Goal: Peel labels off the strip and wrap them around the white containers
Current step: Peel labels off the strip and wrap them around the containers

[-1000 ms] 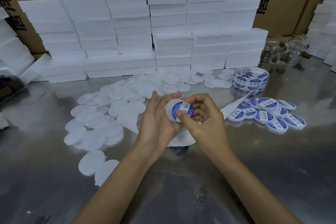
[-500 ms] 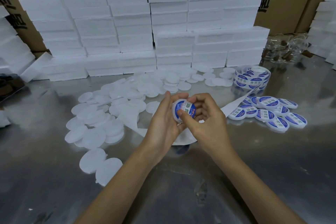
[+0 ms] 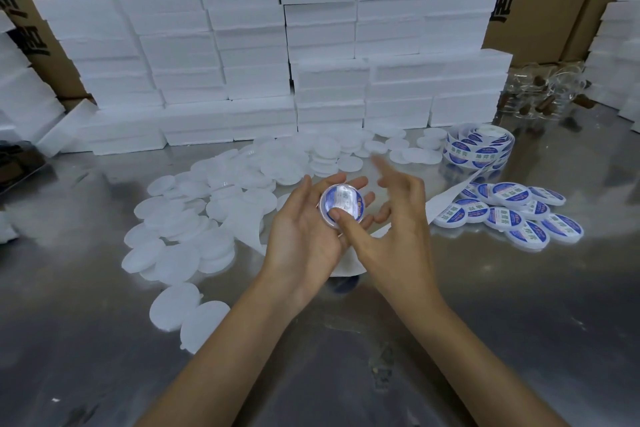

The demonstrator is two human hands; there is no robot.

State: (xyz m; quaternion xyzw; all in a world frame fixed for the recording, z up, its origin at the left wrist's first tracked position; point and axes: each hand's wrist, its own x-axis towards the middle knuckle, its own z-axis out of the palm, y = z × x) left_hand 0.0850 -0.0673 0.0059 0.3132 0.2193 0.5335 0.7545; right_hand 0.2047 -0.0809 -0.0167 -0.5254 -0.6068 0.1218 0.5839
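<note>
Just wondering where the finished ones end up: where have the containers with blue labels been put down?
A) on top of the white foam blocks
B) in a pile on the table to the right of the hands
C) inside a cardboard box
B: the labelled containers lie heaped on the metal table to the right of the right hand, near the label roll.

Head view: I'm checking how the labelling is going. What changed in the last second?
The right hand let go its curled grip; its fingers spread away, only the thumb presses the label on the container. The left hand opened out, the container now lying on its fingers. The label roll, labelled pile and blank containers stayed put.
</note>
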